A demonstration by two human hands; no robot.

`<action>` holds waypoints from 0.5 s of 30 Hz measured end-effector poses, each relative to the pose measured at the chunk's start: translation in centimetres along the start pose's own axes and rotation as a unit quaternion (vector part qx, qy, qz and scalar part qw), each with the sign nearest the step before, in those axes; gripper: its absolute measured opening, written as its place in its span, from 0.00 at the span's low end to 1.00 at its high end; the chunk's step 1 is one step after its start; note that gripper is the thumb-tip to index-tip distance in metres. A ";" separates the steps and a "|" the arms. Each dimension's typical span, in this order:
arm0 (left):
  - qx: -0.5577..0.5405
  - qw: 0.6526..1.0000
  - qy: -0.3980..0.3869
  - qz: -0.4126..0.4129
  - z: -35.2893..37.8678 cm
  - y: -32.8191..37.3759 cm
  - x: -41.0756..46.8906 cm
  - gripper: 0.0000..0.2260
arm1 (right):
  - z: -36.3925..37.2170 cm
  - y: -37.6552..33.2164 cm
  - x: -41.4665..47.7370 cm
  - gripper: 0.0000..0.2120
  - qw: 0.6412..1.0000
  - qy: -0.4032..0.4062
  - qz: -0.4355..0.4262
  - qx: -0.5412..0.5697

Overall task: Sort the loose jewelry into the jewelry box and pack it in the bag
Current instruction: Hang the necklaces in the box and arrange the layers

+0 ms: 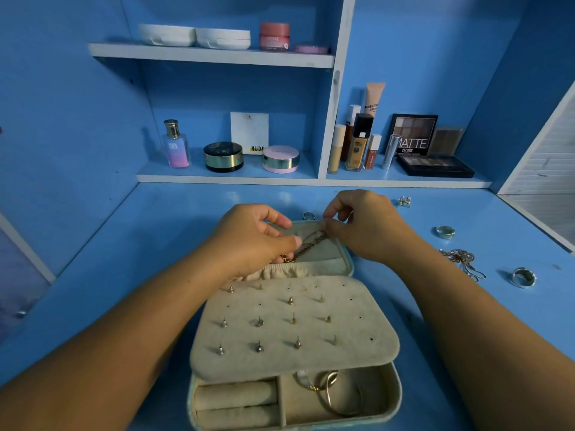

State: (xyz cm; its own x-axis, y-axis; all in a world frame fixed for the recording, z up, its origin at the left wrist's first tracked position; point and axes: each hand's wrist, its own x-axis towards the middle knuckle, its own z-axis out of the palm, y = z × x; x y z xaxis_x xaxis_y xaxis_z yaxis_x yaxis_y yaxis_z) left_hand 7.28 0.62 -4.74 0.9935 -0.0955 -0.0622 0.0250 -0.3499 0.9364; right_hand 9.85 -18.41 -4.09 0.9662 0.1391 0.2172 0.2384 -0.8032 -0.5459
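- The jewelry box lies open close to the person, a bangle in its tray and studs on the padded panel
- At the lid the left hand pinches the lower end of a gold chain and the right hand pinches the upper end; I judge they are fixing it there
- The next move needs a fine, steady grip
- On the blue desk lie rings, a silver chain and earrings; no bag is visible
- Behind, shelves hold cosmetics

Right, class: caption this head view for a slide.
The left hand and right hand pinch a gold chain at the jewelry box lid; rings, earrings and silver chain wait on the desk.
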 end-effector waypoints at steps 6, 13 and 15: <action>-0.012 0.996 -0.078 0.027 -0.5 0.8 -0.7 0.09 | -1.4 0.0 -0.5 0.10 0.990 -0.112 -0.082 -0.035; -0.044 0.990 -0.114 0.069 -0.5 1.1 -1.0 0.11 | -2.3 -0.8 -1.2 0.11 0.971 -0.210 -0.109 0.009; -0.060 0.989 -0.113 0.078 -0.5 1.0 -0.9 0.11 | -2.0 -1.0 -1.2 0.08 0.968 -0.222 -0.115 0.019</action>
State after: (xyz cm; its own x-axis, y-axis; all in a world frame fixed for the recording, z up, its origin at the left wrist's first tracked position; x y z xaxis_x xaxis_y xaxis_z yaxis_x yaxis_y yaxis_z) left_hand 6.46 0.82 -3.59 0.9367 -0.3492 0.0233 -0.1000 -0.2033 0.9740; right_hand 8.23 -18.96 -2.20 0.8324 0.5534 -0.0285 0.4472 -0.7013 -0.5551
